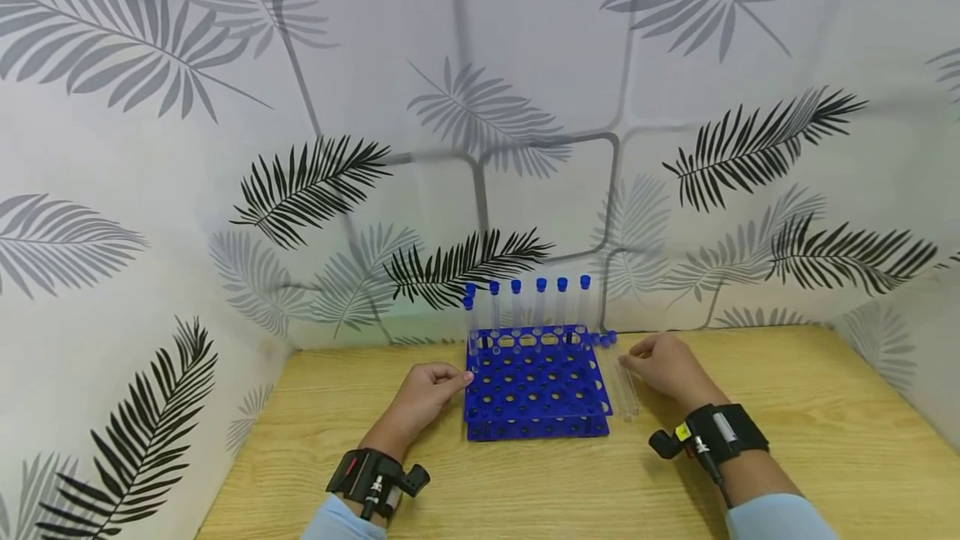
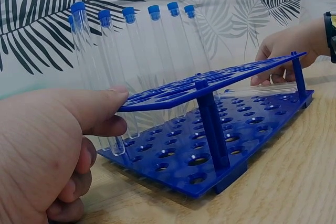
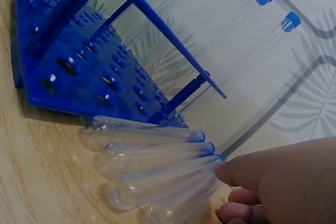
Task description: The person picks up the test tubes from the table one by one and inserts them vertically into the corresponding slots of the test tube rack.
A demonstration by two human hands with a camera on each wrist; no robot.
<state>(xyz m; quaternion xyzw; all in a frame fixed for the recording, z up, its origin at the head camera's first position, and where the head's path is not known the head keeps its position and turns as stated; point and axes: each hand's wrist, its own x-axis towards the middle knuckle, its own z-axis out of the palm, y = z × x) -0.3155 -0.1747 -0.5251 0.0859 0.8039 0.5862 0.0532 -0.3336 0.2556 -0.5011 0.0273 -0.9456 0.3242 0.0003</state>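
Observation:
A blue test tube rack (image 1: 538,387) stands on the table. Its corner is pinched by my left hand (image 1: 429,394), thumb on the upper plate and index finger beneath. Clear test tubes (image 2: 137,51) with blue caps stand along the rack's back row, with another just in front at the left end. Several more capped tubes (image 3: 152,134) lie flat beside the rack's right side, caps toward the wall. My right hand (image 1: 663,367) pinches one of these lying tubes near its cap. In the right wrist view, its thumb is right at the blue cap, other fingers curled below.
Under the rack lies a light wood-grain table (image 1: 525,490). A wall covering (image 1: 540,215) with a leaf pattern rises close behind the standing tubes. Each wrist wears a black strap (image 1: 727,432) with a small camera.

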